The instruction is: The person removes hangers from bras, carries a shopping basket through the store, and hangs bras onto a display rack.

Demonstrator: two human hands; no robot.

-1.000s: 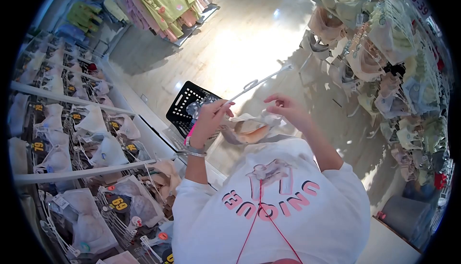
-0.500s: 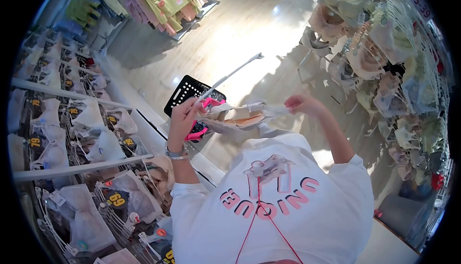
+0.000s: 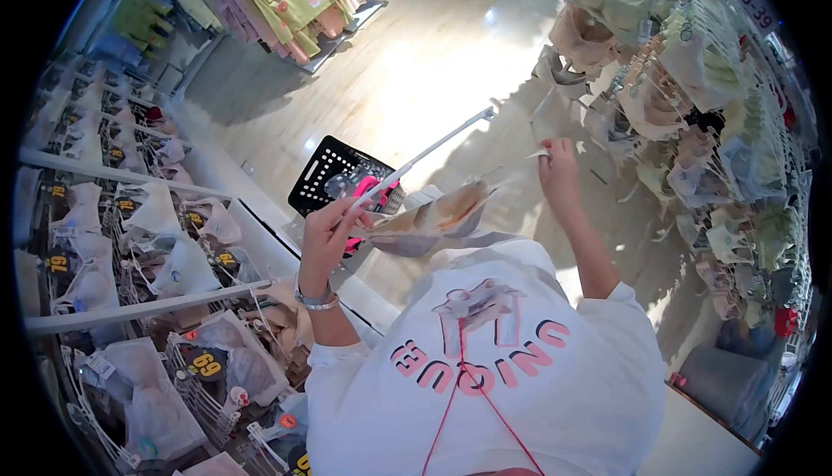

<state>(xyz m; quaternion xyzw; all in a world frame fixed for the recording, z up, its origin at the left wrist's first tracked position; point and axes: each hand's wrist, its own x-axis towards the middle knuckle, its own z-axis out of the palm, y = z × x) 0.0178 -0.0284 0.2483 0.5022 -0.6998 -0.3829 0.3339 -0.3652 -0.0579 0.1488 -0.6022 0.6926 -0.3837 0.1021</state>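
My left hand [image 3: 325, 238] is closed around one end of a long pale rod [image 3: 433, 151], which slants up to the right, and around the edge of a beige bra [image 3: 438, 216]. The bra hangs in front of my shirt, its cups tilted up to the right. My right hand [image 3: 559, 164], raised at the right, pinches a small white piece [image 3: 539, 154]; whether this piece is joined to the bra is unclear. Something bright pink [image 3: 374, 188] shows behind the rod, beside my left hand.
A black perforated basket [image 3: 316, 177] with items stands beyond my left hand. Bra displays [image 3: 178, 255] with price tags line the left. More hanging bras [image 3: 659, 99] fill the right. A clothes rack [image 3: 286, 0] stands at the top; a grey bin [image 3: 719, 381] is lower right.
My right hand has moved up and right, now with a small white piece. The bra has tilted up on its right side. The rod's far end has shifted slightly right since half a second ago.
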